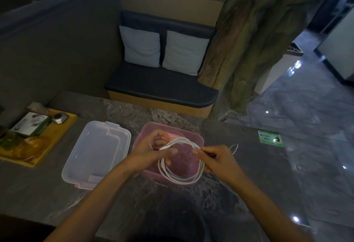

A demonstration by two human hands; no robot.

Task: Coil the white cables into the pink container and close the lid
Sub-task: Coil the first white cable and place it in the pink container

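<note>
A pink container point(147, 130) stands open on the dark marble table, in the middle. Its clear lid point(95, 151) with pink clips lies flat to the left of it. Over the container I hold a white cable point(180, 179) wound into a round coil of several loops. My left hand point(151, 149) grips the coil's left top, with a cable end sticking out between its fingers. My right hand point(216, 159) pinches the coil's right side. A thin loop of a second white cable point(234, 149) shows behind my right hand on the table.
A wooden tray point(57, 136) with a tissue box, a glass dish and a small metal object sits at the far left. A green sticker point(270, 138) lies near the table's right edge. Beyond the table stand a cushioned bench with two pillows and a tree-like pillar.
</note>
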